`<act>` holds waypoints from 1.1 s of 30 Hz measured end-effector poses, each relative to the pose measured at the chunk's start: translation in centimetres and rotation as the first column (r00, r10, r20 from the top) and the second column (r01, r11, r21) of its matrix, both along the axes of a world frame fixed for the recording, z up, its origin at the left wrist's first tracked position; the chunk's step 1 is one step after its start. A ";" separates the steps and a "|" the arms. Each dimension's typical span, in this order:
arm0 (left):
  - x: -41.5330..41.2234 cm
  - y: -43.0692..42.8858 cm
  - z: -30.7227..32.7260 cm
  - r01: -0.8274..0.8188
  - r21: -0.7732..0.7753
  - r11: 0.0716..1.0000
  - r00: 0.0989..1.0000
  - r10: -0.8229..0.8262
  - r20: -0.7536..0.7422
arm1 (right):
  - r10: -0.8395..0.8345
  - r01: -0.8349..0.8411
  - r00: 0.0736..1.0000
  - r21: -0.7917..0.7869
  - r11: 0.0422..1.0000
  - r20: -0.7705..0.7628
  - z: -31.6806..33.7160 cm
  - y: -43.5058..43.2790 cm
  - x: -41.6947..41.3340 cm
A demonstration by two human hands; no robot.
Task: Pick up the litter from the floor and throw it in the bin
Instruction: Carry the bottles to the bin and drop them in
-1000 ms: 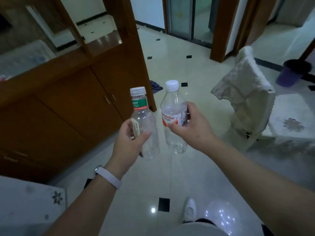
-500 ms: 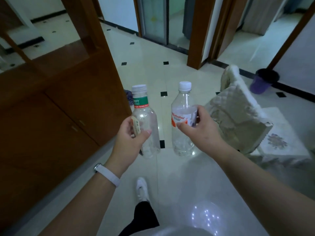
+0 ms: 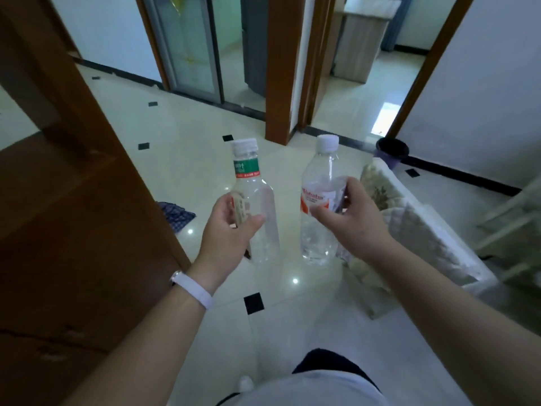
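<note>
My left hand and right hand each hold 1 empty bottle, green-label bottle and red-label bottle, and I may knock the padded chair standing before the purple bin.

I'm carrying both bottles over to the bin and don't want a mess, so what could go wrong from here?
Three risks:
1. The covered chair stands between you and the purple bin; with both hands full you may clip it.
2. The left hand holds the green-label bottle with fingertips only, so it could slip.
3. The glossy tile floor and the blue cloth lying on it may be slip or trip hazards.
</note>
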State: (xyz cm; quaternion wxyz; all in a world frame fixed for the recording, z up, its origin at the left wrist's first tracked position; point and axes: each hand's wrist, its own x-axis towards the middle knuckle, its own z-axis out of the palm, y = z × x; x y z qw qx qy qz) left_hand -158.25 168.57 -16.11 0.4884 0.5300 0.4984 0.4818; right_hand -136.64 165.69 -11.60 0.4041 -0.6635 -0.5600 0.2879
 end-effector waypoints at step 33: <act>28.1 50.0 0.0 0.429 -0.093 0.899 0.877 -0.439 -0.197 | -0.441 0.441 0.872 -0.053 0.896 -0.210 -3.0 43.1 27.5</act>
